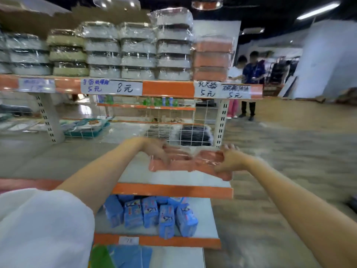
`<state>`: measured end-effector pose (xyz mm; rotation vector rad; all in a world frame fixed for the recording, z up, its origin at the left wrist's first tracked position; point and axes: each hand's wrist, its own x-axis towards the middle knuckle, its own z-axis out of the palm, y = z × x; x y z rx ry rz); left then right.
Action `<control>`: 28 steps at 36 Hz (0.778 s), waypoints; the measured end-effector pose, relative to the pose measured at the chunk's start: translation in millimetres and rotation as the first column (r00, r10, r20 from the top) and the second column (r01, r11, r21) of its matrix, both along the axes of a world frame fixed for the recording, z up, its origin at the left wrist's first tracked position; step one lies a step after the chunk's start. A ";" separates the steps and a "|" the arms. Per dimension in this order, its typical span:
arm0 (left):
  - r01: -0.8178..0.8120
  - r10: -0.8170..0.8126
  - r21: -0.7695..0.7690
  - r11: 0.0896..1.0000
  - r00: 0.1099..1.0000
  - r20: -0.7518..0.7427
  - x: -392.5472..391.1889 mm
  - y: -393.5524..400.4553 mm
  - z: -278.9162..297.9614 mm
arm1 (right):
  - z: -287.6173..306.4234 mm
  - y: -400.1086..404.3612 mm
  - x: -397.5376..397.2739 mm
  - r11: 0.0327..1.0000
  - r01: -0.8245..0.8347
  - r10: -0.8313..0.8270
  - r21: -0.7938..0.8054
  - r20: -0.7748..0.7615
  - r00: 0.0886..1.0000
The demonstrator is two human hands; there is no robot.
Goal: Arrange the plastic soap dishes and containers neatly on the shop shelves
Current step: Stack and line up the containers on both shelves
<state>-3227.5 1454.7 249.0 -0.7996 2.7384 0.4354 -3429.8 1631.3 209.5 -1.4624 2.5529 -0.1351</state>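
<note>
While both arms reach forward, left hand and right hand grip pink dishes.

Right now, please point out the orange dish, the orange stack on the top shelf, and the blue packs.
orange dish (195,163): head view, wrapped middle.
orange stack (211,59): head view, front face.
blue packs (150,213): head view, front of a middle pack.

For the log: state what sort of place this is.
Most likely a discount household-goods shop. Orange-edged shelves carry handwritten price labels, wrapped plastic containers stand in stacks on top, and blue packets fill a lower shelf. Both hands, left and right, hold a pink wrapped dish pack.
</note>
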 end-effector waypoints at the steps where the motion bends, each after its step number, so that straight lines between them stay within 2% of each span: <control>1: 0.020 -0.019 -0.010 1.000 1.000 0.002 -7.3 10.1 6.6 | 5.4 11.3 -6.0 1.000 0.013 -0.013 -0.004 0.006 1.000; 13: 0.175 -0.179 -0.042 0.984 0.978 -0.111 -63.9 103.4 92.8 | 87.9 119.3 -68.5 0.986 0.130 -0.135 -0.103 -0.034 0.990; 17: 0.191 -0.187 0.021 0.981 0.972 -0.144 -70.3 115.0 127.8 | 124.6 138.1 -76.5 0.977 0.145 -0.158 -0.157 -0.072 0.985; 19: 0.213 -0.217 -0.043 0.976 0.962 -0.166 -71.3 121.0 147.8 | 143.3 143.9 -80.9 0.971 0.148 -0.165 -0.189 -0.077 0.983; 24: 0.178 -0.194 -0.087 0.980 0.950 -0.246 -67.2 119.8 196.3 | 192.6 146.2 -92.9 0.952 0.139 -0.157 -0.274 -0.044 0.987; 28: 0.134 -0.151 -0.076 0.988 0.942 -0.299 -61.8 101.3 223.2 | 222.8 134.4 -93.4 0.936 0.083 -0.087 -0.343 0.006 0.996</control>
